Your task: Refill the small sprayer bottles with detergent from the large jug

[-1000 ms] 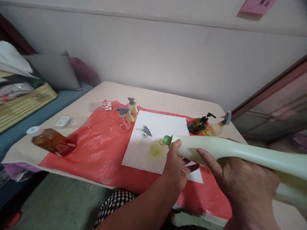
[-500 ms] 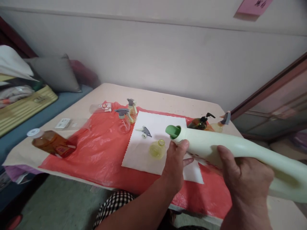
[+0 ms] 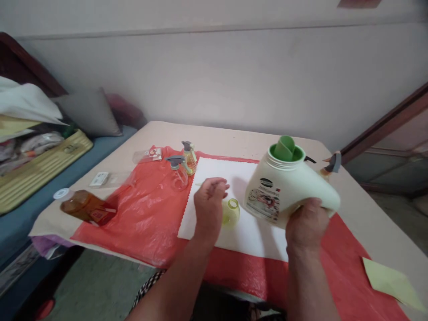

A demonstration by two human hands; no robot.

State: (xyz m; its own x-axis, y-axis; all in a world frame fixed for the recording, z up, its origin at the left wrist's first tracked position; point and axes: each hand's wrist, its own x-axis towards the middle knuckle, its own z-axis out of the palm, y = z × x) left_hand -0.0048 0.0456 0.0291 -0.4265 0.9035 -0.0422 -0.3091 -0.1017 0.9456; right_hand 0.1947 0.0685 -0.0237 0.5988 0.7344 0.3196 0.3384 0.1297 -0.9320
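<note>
The person's right hand (image 3: 307, 225) grips a pale cream-green detergent jug (image 3: 294, 189) by its handle, holding it up off the table. It's a bulky thing, neck upward, with ridged threads and a bright green pouring spout (image 3: 285, 149) set inside. A dark oval and a small picture mark its label (image 3: 265, 200), too small for me to read. The left hand (image 3: 211, 203) is half open, fingers loosely curled. Just right of that hand, an open-necked, round, translucent yellow-green bottle (image 3: 231, 217) stands on white scallop-edged paper (image 3: 254, 245).
</note>
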